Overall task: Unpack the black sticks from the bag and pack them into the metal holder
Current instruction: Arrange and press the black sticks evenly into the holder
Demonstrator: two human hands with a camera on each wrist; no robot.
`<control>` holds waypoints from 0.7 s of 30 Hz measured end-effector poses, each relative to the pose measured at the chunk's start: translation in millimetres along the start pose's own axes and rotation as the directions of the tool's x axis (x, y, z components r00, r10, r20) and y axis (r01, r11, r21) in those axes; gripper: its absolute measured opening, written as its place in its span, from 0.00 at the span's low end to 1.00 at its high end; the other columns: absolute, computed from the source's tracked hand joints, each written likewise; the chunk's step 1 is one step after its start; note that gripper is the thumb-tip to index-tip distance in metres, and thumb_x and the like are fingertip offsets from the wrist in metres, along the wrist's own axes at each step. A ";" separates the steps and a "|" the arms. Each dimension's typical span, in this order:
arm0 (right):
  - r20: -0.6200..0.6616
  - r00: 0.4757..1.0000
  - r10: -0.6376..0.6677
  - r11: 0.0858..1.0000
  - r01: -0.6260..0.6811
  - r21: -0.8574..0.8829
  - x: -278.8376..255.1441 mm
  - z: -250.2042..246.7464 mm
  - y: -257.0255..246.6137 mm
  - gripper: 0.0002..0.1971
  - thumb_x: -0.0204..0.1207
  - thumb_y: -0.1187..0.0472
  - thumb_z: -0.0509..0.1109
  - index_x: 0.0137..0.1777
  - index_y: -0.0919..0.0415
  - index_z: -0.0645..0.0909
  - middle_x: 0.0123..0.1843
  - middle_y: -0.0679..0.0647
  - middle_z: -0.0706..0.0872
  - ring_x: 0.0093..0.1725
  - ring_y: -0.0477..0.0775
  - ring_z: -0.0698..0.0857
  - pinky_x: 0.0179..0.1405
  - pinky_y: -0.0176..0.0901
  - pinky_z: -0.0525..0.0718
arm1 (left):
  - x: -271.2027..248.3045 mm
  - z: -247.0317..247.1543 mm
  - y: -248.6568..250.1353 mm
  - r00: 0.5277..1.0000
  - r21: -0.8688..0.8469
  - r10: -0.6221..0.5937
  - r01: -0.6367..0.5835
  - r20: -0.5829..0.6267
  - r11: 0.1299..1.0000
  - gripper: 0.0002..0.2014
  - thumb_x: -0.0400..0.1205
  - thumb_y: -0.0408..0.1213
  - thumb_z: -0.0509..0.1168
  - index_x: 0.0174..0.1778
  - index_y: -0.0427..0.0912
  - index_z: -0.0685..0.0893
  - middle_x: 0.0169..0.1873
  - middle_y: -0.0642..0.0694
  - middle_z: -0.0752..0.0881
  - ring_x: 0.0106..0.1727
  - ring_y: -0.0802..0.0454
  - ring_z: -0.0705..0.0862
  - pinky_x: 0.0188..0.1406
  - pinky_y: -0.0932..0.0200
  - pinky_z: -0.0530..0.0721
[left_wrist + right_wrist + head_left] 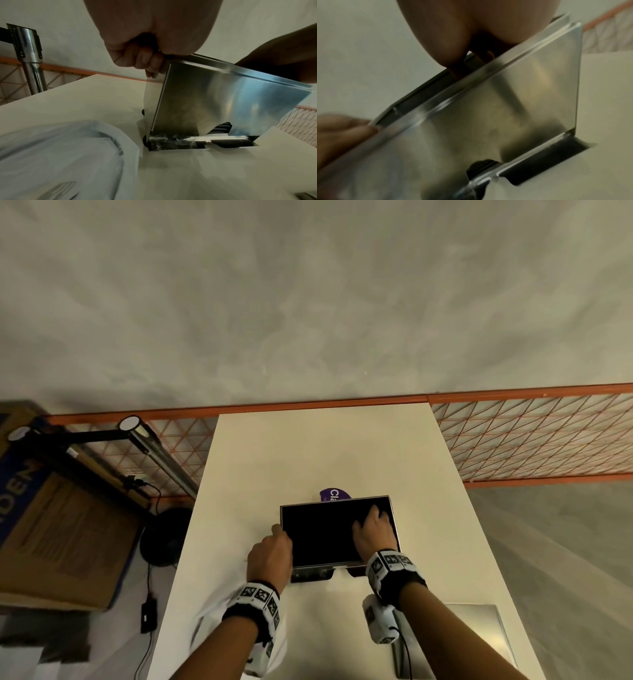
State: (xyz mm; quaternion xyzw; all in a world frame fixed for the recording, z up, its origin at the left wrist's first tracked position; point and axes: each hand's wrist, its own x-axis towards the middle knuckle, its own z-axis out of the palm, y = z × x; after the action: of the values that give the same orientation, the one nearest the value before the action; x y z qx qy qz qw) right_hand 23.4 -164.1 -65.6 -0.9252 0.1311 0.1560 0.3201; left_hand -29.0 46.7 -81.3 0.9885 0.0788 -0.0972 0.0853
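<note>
Both hands: on the metal holder (337, 530), which stands on the white table (308, 446) in front of the person.
Left hand (270, 554): at the holder's left upper corner; the left wrist view shows its fingers (145, 60) curled against the top edge of the metal wall, gripping it.
Right hand (371, 530): reaches down into the holder's open top on the right side; the fingers (373, 513) disappear into the dark inside, and whether they pinch anything cannot be told. In the right wrist view the palm sits over the rim and the picture is blurred.
Metal holder: a shiny sheet-metal box with an open top and a dark interior; the front wall has a cut-out at its lower edge.
Black sticks (222, 127): a row of rounded black ends shows in the cut-out at the bottom of the holder's front wall; more dark items wrapped in clear film lie along the slot at the base.
Bag (60, 155): crumpled clear plastic on the table, near the left wrist, just left of the holder.
Purple item (334, 495): behind the holder, partly hidden, with white letters.
Metal sheet (479, 631): flat on the table near the right forearm.
Beside the table: an orange mesh railing (534, 436) and a cardboard box (58, 529) to the left.
</note>
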 end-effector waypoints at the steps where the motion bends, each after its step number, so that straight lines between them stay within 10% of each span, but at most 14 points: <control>1: -0.016 1.000 -0.004 1.000 0.005 0.018 2.0 -1.6 -0.1 0.23 0.81 0.57 0.61 0.72 0.69 0.66 0.69 0.71 0.75 0.66 0.72 0.78 0.62 0.55 0.77 | -1.9 -1.0 1.1 1.000 -0.013 -0.007 0.007 0.000 1.000 0.11 0.91 0.40 0.51 0.62 0.41 0.75 0.51 0.42 0.90 0.53 0.37 0.90 0.49 0.46 0.84; 10: -0.069 0.986 -0.151 0.971 0.135 -0.195 -10.7 -2.2 -5.0 0.17 0.81 0.54 0.60 0.65 0.63 0.71 0.64 0.64 0.74 0.63 0.68 0.78 0.60 0.57 0.79 | -6.9 -4.8 1.3 1.000 -0.032 -0.018 0.018 -0.001 0.999 0.09 0.91 0.39 0.52 0.62 0.40 0.73 0.52 0.42 0.90 0.53 0.36 0.90 0.50 0.46 0.84; 15: 0.110 0.853 -0.510 0.725 0.496 -0.478 -25.5 8.6 -28.9 0.16 0.79 0.49 0.63 0.63 0.54 0.77 0.64 0.54 0.75 0.65 0.60 0.73 0.62 0.60 0.74 | -5.8 -6.9 2.2 1.000 -0.024 -0.010 0.011 0.026 1.000 0.08 0.90 0.37 0.54 0.62 0.40 0.73 0.53 0.41 0.89 0.54 0.36 0.89 0.50 0.45 0.84; 21: 0.214 0.870 -0.444 0.721 0.488 -0.492 -7.4 5.2 -32.7 0.13 0.78 0.63 0.60 0.61 0.57 0.77 0.63 0.56 0.76 0.67 0.61 0.73 0.63 0.62 0.74 | -4.0 -10.8 3.9 0.999 -0.054 -0.038 0.039 0.020 0.998 0.08 0.91 0.36 0.53 0.62 0.40 0.73 0.54 0.40 0.90 0.55 0.34 0.89 0.51 0.43 0.83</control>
State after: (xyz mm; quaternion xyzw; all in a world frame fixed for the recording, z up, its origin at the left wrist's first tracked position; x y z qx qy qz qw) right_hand 26.8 -134.9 -48.7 -0.9725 -0.1672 0.1379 0.0856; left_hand -30.3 44.3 -69.4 0.9831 0.0995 -0.1061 0.1111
